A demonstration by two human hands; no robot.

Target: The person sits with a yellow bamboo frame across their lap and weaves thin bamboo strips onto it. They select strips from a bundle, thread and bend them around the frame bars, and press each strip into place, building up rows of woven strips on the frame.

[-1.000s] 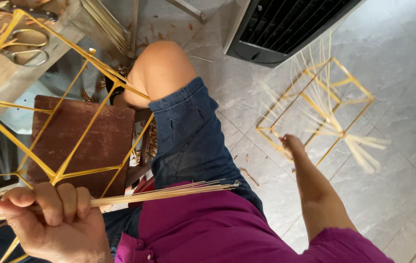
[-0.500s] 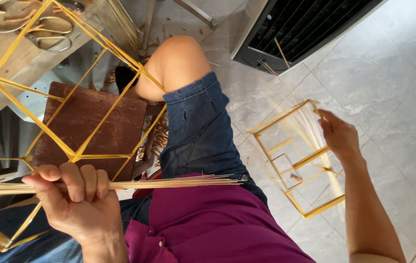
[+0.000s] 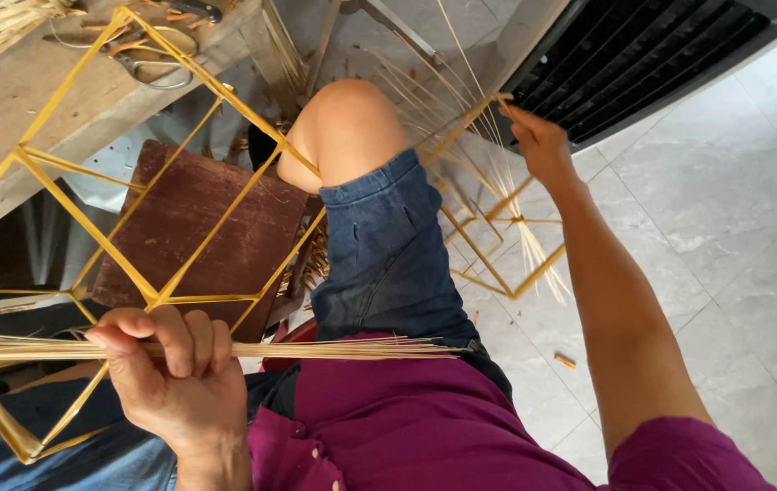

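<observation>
Left hand (image 3: 175, 377) is clamped on the straw bundle (image 3: 316, 348) at lower left, right hand (image 3: 538, 141) pinched on the small yellow frame (image 3: 498, 245) at upper right — best kept level, gripped lightly.

We're on a pale grey tiled floor (image 3: 734, 209) here, daylight bouncing off it, with little straw scraps scattered about. Up top right there's a dark slatted grille (image 3: 652, 55) of some black unit. On the left we've got a worn wooden surface (image 3: 34, 118) with scissors (image 3: 148, 56) lying on it, plus a brown wooden stool (image 3: 198, 227) below.
</observation>
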